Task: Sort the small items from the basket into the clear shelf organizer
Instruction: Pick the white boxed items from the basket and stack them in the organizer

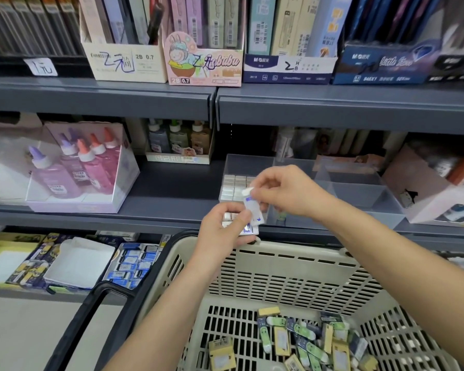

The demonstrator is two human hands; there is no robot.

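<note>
Small items [306, 341]: we see them heaped in the near right corner of the basket [279, 269], lying flat and crossed over each other, with bare slotted floor to their left.
Their look: short flat packets, some yellow, some green and white, some dark blue, several with a pale label.
Left hand [223, 234]: its fingers grip a small stack [243, 227] of white packets with blue print, held just above the basket's far rim.
Right hand [284, 191]: its fingers pinch one white packet [252, 208] by the top end, hanging upright against the stack; we cannot tell whether the two touch.
Clear shelf organizer [359, 194]: it stands on the middle shelf [172, 207], right at the front edge, just beyond both hands; its left compartment holds rows of white blocks [233, 186].
Edges: the basket's far rim lies close under the shelf lip; the black handle [91, 317] is folded down on the left.
Open room: a dark gap runs between the organizer's top rim and the upper shelf [332, 108]; a stretch of shelf lies between the organizer and the box of glue bottles [75, 167].
</note>
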